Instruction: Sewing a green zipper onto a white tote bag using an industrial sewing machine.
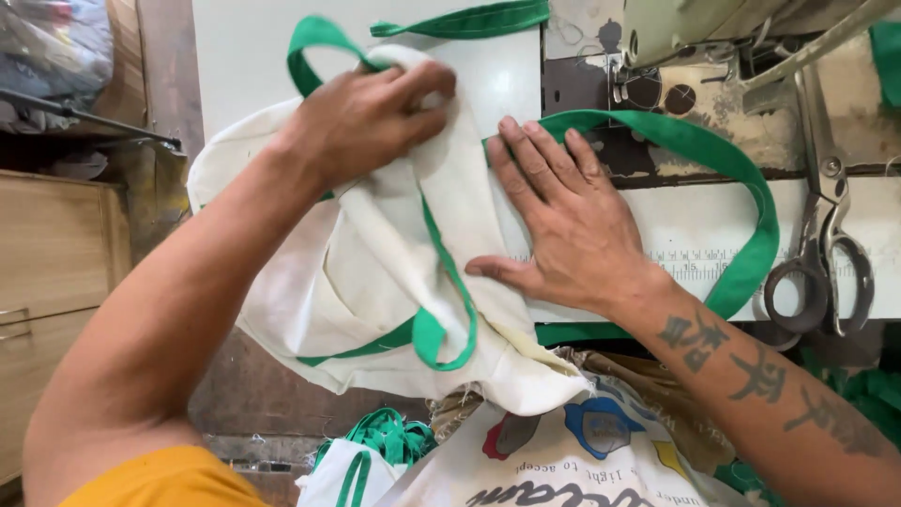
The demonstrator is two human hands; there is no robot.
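At the far left stands a wooden cabinet (56, 253), and beside it the white table (244, 47) begins. On this table lies the cream bag (375, 282) with green trim, partly hanging over the near edge toward the person. The left hand (366, 117) is closed on a fold of the bag near its top; the fingers are curled together around the cloth, just below one green handle (314, 47) that loops up over the hand. A second green strip (446, 310) runs down the middle of the bag and curls at the bottom. The right hand (563, 221) is open, with the fingers spread flat, and it presses the right edge of the bag against the table; it grips nothing. From under these fingers a long green strap (741, 178) goes in a wide arc to the right and back down. Behind it is the base of a sewing machine (676, 56), and at the far right the scissors (821, 244) lie on the table, untouched. In my judgement the step in hand is folding or turning the bag, one hand pulling and the other holding it still. The next move, I think, asks the flat hand to keep firm pressure while the strap stays free, so the cloth does not slide off the edge.
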